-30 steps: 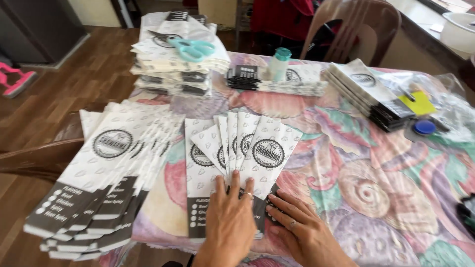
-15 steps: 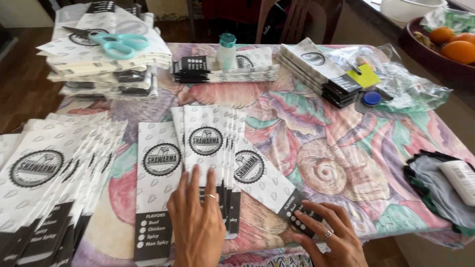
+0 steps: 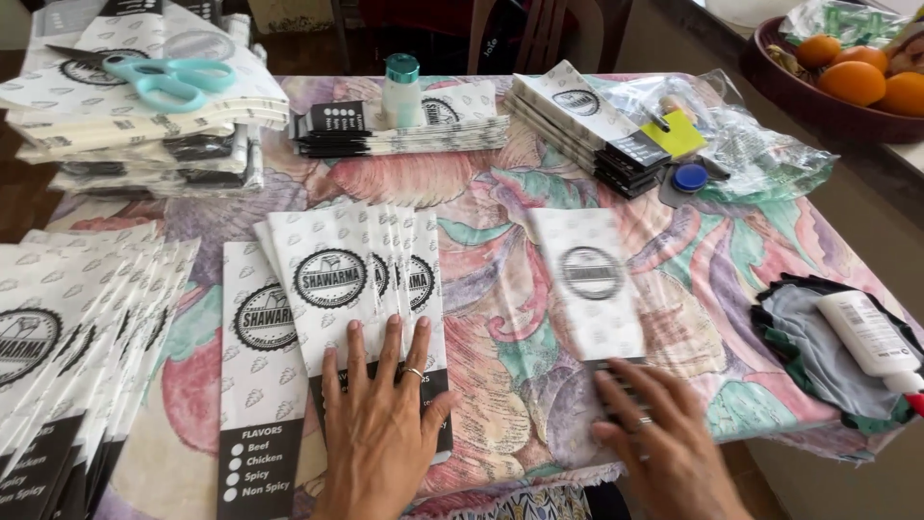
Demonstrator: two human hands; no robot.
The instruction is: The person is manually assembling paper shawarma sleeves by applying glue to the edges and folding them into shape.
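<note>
Left hand flat on fanned paper bags; right hand touching single bag.

Open tablecloth lies between the fanned bags and single bag; stacks crowd the far edge.

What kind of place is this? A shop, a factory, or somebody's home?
Most likely a home dining table used for handwork. A flowered tablecloth covers it, a bowl of oranges stands on a side counter, and a chair sits behind. Stacks of printed paper bags and scissors lie about.
</note>
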